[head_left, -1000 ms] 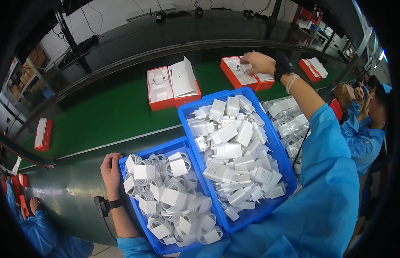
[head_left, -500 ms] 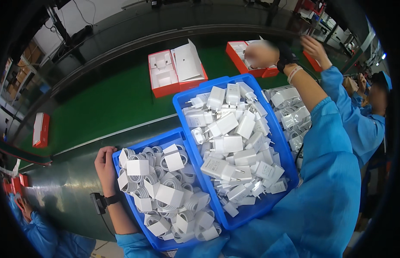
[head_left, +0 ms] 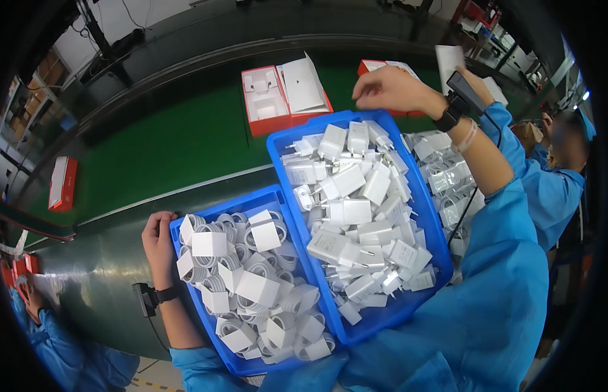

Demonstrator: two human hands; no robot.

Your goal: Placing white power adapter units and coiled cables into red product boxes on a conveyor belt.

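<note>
My right hand (head_left: 394, 90) hovers over the green belt just beyond the far end of a blue bin (head_left: 348, 336). Its fingers point left, loosely curled and apart, with nothing visible in them. That bin is heaped with white plug chargers (head_left: 346, 211). My left hand (head_left: 158, 243) is at the far left corner of a second blue bin (head_left: 202, 315), its fingers curled against the rim and partly hidden. Coiled white cables (head_left: 259, 287) in paper bands fill this bin. An opened red box (head_left: 268, 121) with a white compartmented insert lies beyond the bins; another red box (head_left: 408, 67) is partly behind my right hand.
Clear-wrapped white items (head_left: 448, 176) lie right of the charger bin. A closed red-and-white box (head_left: 62, 183) sits on the green belt (head_left: 153, 150) at left. A co-worker's hand (head_left: 472, 83) at right holds a white item (head_left: 450, 64); another co-worker's hand (head_left: 33, 299) shows lower left.
My right hand has drawn back from above the far red box and shifted nearer and left. The red boxes have slid right relative to the bins. A white item now shows in the right co-worker's hand.
</note>
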